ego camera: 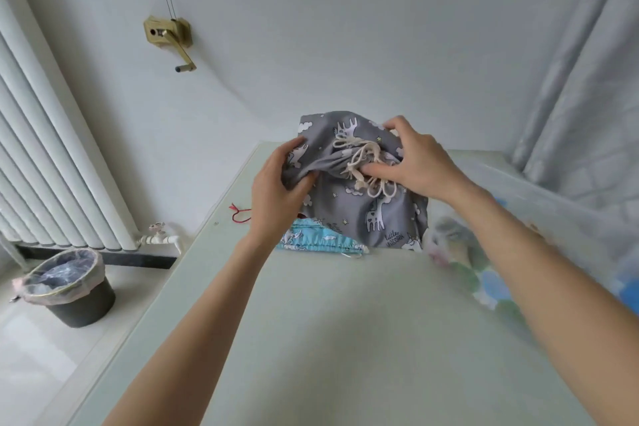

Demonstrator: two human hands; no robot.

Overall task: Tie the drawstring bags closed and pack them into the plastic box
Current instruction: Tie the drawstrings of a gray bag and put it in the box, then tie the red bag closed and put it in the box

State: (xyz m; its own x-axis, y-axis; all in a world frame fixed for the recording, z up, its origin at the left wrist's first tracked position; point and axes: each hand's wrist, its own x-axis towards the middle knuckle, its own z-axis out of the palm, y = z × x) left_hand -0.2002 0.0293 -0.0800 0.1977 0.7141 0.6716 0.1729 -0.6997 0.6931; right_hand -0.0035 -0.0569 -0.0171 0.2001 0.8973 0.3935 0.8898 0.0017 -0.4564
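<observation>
Table (345, 339): the bare pale top lies nearest the camera, both forearms reaching across it to the work at the far end.
Right fingers (375, 169): curled onto the cream cord (359, 162) at the gathered mouth, thumb hooked over the far side; probably pinning the knot so it does not slip.
Right hand (415, 166): grips the bunched neck from the right, which keeps the mouth drawn shut.
Left fingers (304, 181): curled into a fold of cloth, thumb on top.
Left hand (276, 190): holds the left side, apparently bracing the cloth against the right hand's pull.
Grey bag (363, 211): held up at the far middle of the table, mouth cinched, cord looped in a bow or knot; tying looks about done.
Blue bag (321, 242): flat on the table under the grey one, mouth gathered; whether it is tied I cannot tell.
Box (553, 190): clear plastic, right, with patterned bags blurred behind its wall; near the right hand, so packing needs only a short move.
Red cord (240, 214): loose, left of the left hand.
</observation>
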